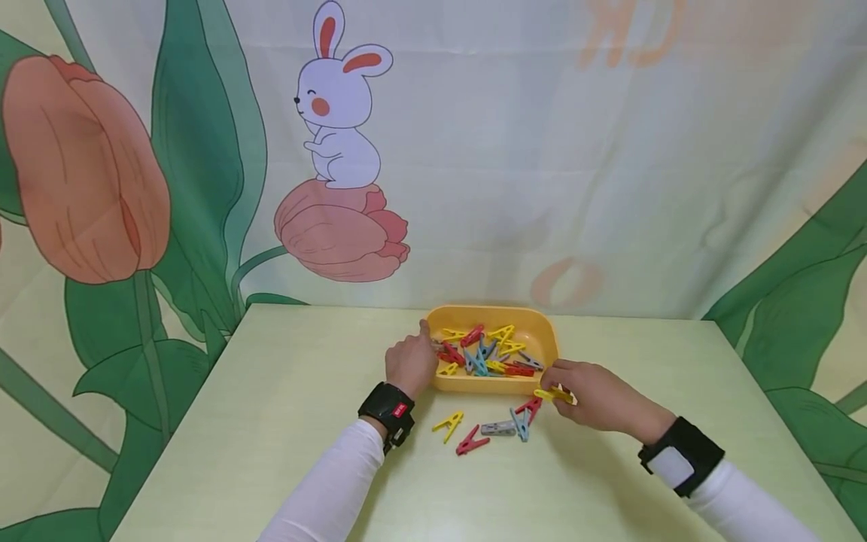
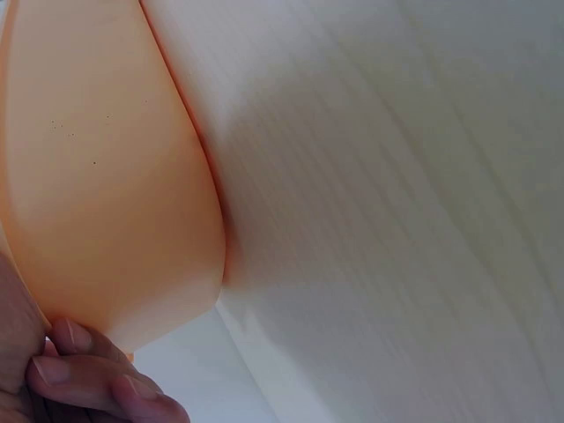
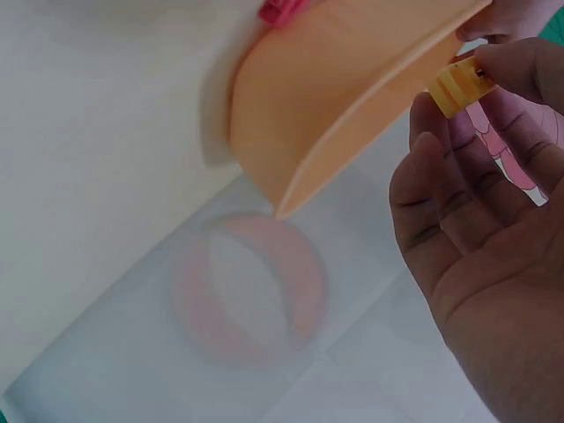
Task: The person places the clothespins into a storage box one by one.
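A yellow clothespin (image 1: 554, 394) is pinched between the thumb and fingers of my right hand (image 1: 596, 395), just off the front right corner of the yellow-orange basket (image 1: 488, 385). The right wrist view shows the yellow clothespin (image 3: 460, 85) close by the basket's rim (image 3: 379, 92). My left hand (image 1: 412, 363) grips the basket's left end; in the left wrist view its fingers (image 2: 88, 374) curl against the outer wall (image 2: 115, 203). Inside the basket lie several red, yellow, blue and grey clothespins (image 1: 479, 363).
In front of the basket, loose on the table (image 1: 271, 421), lie a yellow clothespin (image 1: 449, 426), red clothespins (image 1: 471, 441) (image 1: 530, 409), a grey clothespin (image 1: 498, 428) and a blue clothespin (image 1: 520, 425). A printed cloth (image 1: 474, 150) hangs behind the table's back edge.
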A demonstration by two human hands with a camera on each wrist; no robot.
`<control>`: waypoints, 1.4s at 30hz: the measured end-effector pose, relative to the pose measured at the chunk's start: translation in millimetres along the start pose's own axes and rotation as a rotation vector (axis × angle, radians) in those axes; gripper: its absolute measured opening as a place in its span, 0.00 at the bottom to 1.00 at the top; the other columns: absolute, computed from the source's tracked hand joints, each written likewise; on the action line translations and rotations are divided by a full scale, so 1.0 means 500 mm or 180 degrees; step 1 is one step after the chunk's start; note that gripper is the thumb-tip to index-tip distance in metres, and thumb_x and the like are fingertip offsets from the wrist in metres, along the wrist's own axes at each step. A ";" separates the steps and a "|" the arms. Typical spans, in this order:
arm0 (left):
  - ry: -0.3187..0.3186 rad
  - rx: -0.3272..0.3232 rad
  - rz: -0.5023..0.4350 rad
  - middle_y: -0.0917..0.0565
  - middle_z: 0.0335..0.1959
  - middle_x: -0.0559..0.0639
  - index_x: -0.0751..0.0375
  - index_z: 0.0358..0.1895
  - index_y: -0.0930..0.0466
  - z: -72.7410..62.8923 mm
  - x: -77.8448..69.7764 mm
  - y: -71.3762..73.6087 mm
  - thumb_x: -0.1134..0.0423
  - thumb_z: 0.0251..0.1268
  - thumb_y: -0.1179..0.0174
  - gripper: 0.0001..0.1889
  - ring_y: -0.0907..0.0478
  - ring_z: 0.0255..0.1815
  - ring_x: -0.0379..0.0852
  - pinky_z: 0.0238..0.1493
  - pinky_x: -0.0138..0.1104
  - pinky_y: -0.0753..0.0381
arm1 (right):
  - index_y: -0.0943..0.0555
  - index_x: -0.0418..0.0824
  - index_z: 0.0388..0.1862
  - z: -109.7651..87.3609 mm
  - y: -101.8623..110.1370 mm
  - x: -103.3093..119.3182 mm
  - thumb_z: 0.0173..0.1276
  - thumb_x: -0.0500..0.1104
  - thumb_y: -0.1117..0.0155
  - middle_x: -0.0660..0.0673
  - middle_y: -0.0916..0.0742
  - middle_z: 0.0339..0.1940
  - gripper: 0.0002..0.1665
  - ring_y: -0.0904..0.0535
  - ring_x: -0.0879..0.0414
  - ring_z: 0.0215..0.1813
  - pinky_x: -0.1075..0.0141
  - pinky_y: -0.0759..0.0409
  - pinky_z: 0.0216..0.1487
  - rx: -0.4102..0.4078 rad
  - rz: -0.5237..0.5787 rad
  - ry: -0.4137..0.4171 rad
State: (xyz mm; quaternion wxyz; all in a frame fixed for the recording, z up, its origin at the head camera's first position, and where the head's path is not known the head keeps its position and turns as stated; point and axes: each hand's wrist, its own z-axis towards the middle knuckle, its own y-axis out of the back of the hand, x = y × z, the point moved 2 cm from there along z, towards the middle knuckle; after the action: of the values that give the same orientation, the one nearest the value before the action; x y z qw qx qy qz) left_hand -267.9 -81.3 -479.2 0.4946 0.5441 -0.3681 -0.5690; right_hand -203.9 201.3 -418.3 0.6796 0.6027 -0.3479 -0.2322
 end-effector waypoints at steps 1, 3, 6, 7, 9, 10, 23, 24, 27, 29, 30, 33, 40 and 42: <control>0.0006 -0.0006 -0.0006 0.19 0.23 0.55 0.60 0.73 0.36 0.000 0.001 0.000 0.60 0.68 0.43 0.30 0.29 0.16 0.48 0.20 0.38 0.31 | 0.19 0.49 0.43 0.003 0.006 0.001 0.61 0.41 0.29 0.55 0.17 0.40 0.12 0.25 0.60 0.35 0.67 0.20 0.42 -0.0018 -0.0017 0.0001; 0.0016 -0.0017 -0.0013 0.18 0.24 0.55 0.60 0.73 0.36 0.000 0.002 0.000 0.61 0.68 0.43 0.30 0.29 0.16 0.48 0.21 0.38 0.30 | 0.19 0.49 0.45 0.009 0.017 0.005 0.61 0.42 0.29 0.54 0.17 0.41 0.13 0.25 0.61 0.35 0.66 0.20 0.42 -0.0050 -0.0034 -0.0020; 0.0019 -0.0026 -0.0034 0.17 0.25 0.56 0.60 0.73 0.36 0.001 0.004 0.000 0.61 0.68 0.43 0.30 0.28 0.17 0.48 0.21 0.39 0.28 | 0.19 0.47 0.48 0.018 0.031 0.008 0.61 0.42 0.29 0.53 0.16 0.42 0.16 0.25 0.60 0.35 0.66 0.19 0.43 -0.0083 -0.0039 -0.0057; 0.0017 -0.0022 -0.0040 0.17 0.26 0.56 0.60 0.73 0.36 0.001 0.004 -0.001 0.61 0.68 0.43 0.30 0.28 0.17 0.48 0.21 0.39 0.28 | 0.19 0.47 0.50 0.022 0.035 0.008 0.61 0.42 0.29 0.53 0.15 0.43 0.17 0.25 0.60 0.36 0.66 0.19 0.43 -0.0086 -0.0039 -0.0067; 0.0020 -0.0009 -0.0047 0.17 0.26 0.56 0.60 0.73 0.36 0.000 0.003 -0.001 0.60 0.68 0.43 0.31 0.28 0.17 0.48 0.22 0.39 0.28 | 0.20 0.46 0.51 0.028 0.043 0.005 0.62 0.42 0.30 0.52 0.15 0.43 0.18 0.24 0.59 0.37 0.64 0.19 0.44 -0.0102 -0.0031 -0.0091; 0.0017 -0.0011 -0.0039 0.17 0.26 0.56 0.60 0.73 0.36 0.000 0.002 -0.001 0.60 0.68 0.43 0.31 0.28 0.17 0.48 0.22 0.39 0.28 | 0.20 0.46 0.51 0.032 0.046 0.003 0.62 0.42 0.30 0.52 0.15 0.43 0.18 0.24 0.58 0.37 0.63 0.19 0.44 -0.0112 -0.0028 -0.0096; 0.0023 -0.0041 -0.0055 0.17 0.25 0.56 0.60 0.73 0.36 -0.001 0.002 0.001 0.61 0.68 0.42 0.31 0.29 0.17 0.48 0.23 0.40 0.26 | 0.23 0.43 0.55 0.096 0.077 -0.009 0.61 0.38 0.29 0.48 0.16 0.41 0.23 0.21 0.52 0.42 0.60 0.19 0.44 -0.0416 -0.0045 -0.0085; 0.0016 -0.0048 -0.0058 0.16 0.25 0.56 0.60 0.73 0.35 -0.002 0.002 0.001 0.61 0.68 0.42 0.31 0.29 0.16 0.49 0.23 0.40 0.26 | 0.22 0.44 0.55 0.101 0.077 -0.011 0.60 0.38 0.29 0.48 0.16 0.41 0.23 0.21 0.52 0.42 0.59 0.19 0.45 -0.0440 -0.0046 -0.0105; 0.0005 -0.0046 -0.0078 0.16 0.25 0.56 0.60 0.73 0.35 -0.003 0.002 0.001 0.61 0.67 0.42 0.31 0.29 0.17 0.49 0.23 0.41 0.25 | 0.22 0.44 0.55 0.117 0.073 -0.014 0.61 0.36 0.29 0.47 0.16 0.43 0.22 0.21 0.52 0.44 0.58 0.19 0.48 -0.0494 -0.0020 -0.0115; 0.0007 -0.0042 -0.0087 0.16 0.25 0.56 0.60 0.73 0.35 -0.002 0.002 0.000 0.61 0.67 0.42 0.31 0.29 0.17 0.49 0.24 0.41 0.25 | 0.22 0.42 0.55 0.127 0.071 -0.017 0.61 0.36 0.29 0.46 0.15 0.44 0.22 0.21 0.51 0.44 0.57 0.18 0.48 -0.0536 0.0021 -0.0098; 0.0011 -0.0036 -0.0087 0.17 0.25 0.56 0.60 0.73 0.35 -0.002 0.002 0.000 0.61 0.67 0.42 0.31 0.29 0.17 0.49 0.24 0.40 0.25 | 0.22 0.42 0.55 0.131 0.070 -0.018 0.61 0.36 0.29 0.46 0.15 0.44 0.22 0.20 0.51 0.44 0.57 0.18 0.48 -0.0555 0.0046 -0.0089; 0.0026 -0.0014 -0.0080 0.17 0.24 0.55 0.59 0.73 0.36 -0.002 0.003 -0.002 0.60 0.67 0.42 0.31 0.29 0.17 0.48 0.24 0.40 0.25 | 0.21 0.41 0.55 0.145 0.066 -0.023 0.62 0.35 0.30 0.45 0.14 0.45 0.21 0.19 0.50 0.45 0.57 0.17 0.49 -0.0596 0.0135 -0.0076; 0.0066 0.0023 -0.0087 0.18 0.23 0.54 0.59 0.73 0.36 -0.001 0.003 0.000 0.60 0.67 0.41 0.31 0.28 0.17 0.48 0.24 0.39 0.26 | 0.21 0.42 0.56 0.181 0.058 -0.030 0.64 0.38 0.31 0.44 0.14 0.48 0.20 0.17 0.49 0.48 0.55 0.18 0.52 -0.0608 0.0271 -0.0138; 0.0059 0.0009 -0.0089 0.18 0.23 0.54 0.58 0.73 0.36 -0.001 0.003 0.002 0.60 0.67 0.41 0.31 0.28 0.17 0.48 0.23 0.39 0.27 | 0.23 0.42 0.59 0.192 0.057 -0.030 0.64 0.41 0.30 0.42 0.15 0.53 0.24 0.18 0.47 0.51 0.53 0.19 0.54 -0.0574 0.0311 -0.0219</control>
State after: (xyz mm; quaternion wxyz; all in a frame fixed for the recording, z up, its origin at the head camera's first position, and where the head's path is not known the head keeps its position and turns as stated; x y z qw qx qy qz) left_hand -267.0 -83.0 -478.5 0.4893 0.5552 -0.3566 -0.5703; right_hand -289.1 153.9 -390.0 0.7292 0.5130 -0.3778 -0.2497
